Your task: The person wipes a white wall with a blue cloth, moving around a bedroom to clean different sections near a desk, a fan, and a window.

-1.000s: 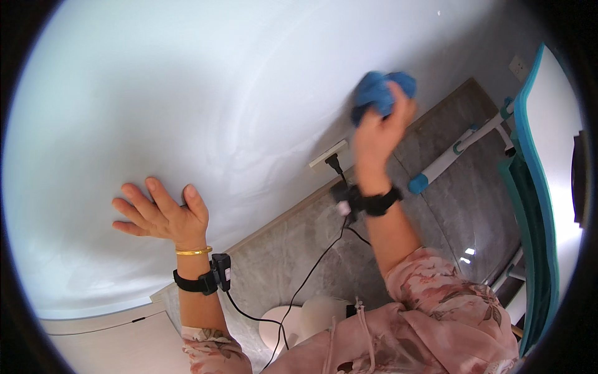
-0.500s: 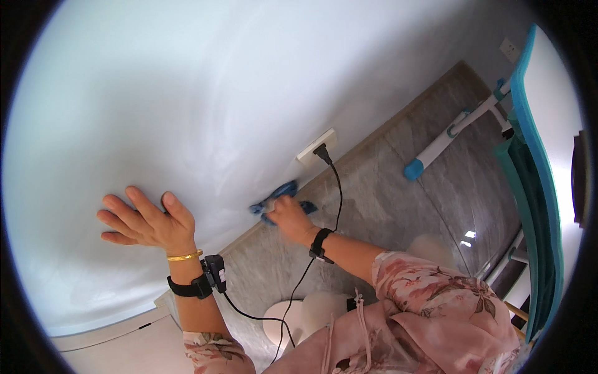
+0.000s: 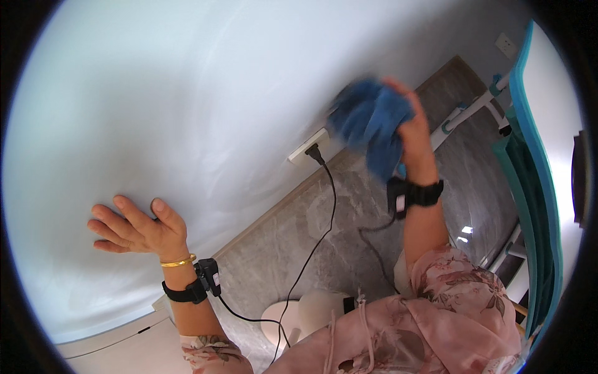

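My left hand [image 3: 142, 232] rests flat against the white wall [image 3: 156, 112], its fingers spread and nothing in it. Out to the right, my right hand [image 3: 413, 134] is raised and grips a blue cloth [image 3: 374, 118], which hangs in folds and is smeared by motion. The cloth is close to the wall, above and right of a white socket [image 3: 300, 154]; whether it touches the wall I cannot tell. A black plug [image 3: 315, 153] sits in that socket, its cord running down toward me.
A grey marbled floor [image 3: 299, 230] with a baseboard meets the wall. On the right stands a desk with a white, blue-edged top [image 3: 524, 81] and white legs. A second socket [image 3: 506, 45] is at the far right. A white rounded object [image 3: 321, 311] lies below me.
My right hand has lifted the blue cloth from the foot of the wall and swung it up and right, past the socket. My left hand stays flat on the wall.
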### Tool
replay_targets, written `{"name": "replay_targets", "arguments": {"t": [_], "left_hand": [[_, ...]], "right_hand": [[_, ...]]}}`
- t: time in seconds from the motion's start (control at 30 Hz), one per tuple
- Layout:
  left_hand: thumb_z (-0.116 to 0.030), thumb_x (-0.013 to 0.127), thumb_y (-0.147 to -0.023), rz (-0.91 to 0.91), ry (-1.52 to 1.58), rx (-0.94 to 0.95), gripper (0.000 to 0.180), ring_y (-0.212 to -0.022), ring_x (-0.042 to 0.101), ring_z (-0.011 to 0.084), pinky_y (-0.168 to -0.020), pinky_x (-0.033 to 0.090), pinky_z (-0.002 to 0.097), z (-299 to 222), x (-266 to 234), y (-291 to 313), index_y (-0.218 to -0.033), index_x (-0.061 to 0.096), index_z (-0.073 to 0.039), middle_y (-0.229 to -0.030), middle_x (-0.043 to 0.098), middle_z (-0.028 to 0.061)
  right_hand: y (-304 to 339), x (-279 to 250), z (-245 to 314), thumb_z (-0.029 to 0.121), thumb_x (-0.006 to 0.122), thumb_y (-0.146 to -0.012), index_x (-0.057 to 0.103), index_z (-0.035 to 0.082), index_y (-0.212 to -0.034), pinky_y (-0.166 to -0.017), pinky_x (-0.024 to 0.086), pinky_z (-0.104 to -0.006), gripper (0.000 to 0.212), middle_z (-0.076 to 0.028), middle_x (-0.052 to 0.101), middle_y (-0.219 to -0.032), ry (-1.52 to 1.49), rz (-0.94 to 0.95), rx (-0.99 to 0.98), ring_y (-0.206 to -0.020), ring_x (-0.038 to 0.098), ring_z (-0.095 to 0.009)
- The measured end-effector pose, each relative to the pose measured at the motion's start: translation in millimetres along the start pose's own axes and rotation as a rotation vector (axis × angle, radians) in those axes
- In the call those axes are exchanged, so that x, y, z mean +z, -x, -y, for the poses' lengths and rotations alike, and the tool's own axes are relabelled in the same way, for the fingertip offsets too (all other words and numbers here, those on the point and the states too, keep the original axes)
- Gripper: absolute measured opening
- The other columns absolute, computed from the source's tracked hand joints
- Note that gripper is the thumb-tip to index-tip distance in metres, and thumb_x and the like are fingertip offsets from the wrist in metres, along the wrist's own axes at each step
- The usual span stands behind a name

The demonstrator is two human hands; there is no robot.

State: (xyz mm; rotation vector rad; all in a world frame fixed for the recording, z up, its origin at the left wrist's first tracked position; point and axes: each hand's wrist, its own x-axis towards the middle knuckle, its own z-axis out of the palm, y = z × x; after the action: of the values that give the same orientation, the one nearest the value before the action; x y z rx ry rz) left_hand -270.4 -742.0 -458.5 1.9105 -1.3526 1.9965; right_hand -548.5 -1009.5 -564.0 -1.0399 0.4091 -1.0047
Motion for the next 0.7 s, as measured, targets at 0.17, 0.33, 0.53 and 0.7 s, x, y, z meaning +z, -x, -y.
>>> {"name": "replay_targets", "arguments": {"t": [0.17,0.33,0.53,0.7], "left_hand": [[-0.039,0.034,-0.096,0.008,-0.008,0.001,0.055,-0.140,0.014,0.0337,-0.112,-0.001,0.0488,0.0,0.0,0.5,-0.141,0.033,-0.007,-0.149,0.023,0.0172],[-0.039,0.035,-0.096,0.037,-0.027,-0.008,0.056,-0.140,0.014,0.0337,-0.112,-0.001,0.0481,3.6,-1.8,3.0,-0.142,0.032,-0.007,-0.149,0.022,0.0176],[-0.039,0.035,-0.095,0.042,-0.003,-0.003,0.057,-0.141,0.012,0.0336,-0.112,-0.002,0.0479,-3.9,2.0,6.3,-0.142,0.032,-0.006,-0.150,0.021,0.0179],[-0.040,0.034,-0.095,0.050,-0.021,0.003,0.058,-0.141,0.012,0.0337,-0.112,-0.002,0.0478,3.3,0.1,8.1,-0.142,0.031,-0.006,-0.150,0.020,0.0185]], "right_hand": [[-28.8,-22.1,-81.7,-0.006,0.055,-0.068,0.044,0.007,-0.127,-0.099,0.037,-0.0427,0.061,-0.017,0.047,-0.123,0.597,-0.374,-0.415,-0.116,0.046,-0.032],[24.8,5.5,-184.3,-0.003,0.058,-0.072,0.044,0.006,-0.123,-0.101,0.033,-0.0415,0.054,-0.022,0.043,-0.119,0.910,-0.328,-0.437,-0.116,0.040,-0.040],[34.5,-61.8,-253.9,0.003,0.054,-0.082,0.031,0.002,-0.137,-0.099,0.037,-0.0397,0.060,-0.020,0.044,-0.127,0.212,-0.728,0.357,-0.109,0.048,-0.034],[-25.2,-82.8,-184.0,0.011,0.050,-0.089,0.025,-0.003,-0.141,-0.100,0.036,-0.0357,0.059,-0.020,0.040,-0.136,-0.043,-0.805,0.282,-0.115,0.047,-0.032]]}}
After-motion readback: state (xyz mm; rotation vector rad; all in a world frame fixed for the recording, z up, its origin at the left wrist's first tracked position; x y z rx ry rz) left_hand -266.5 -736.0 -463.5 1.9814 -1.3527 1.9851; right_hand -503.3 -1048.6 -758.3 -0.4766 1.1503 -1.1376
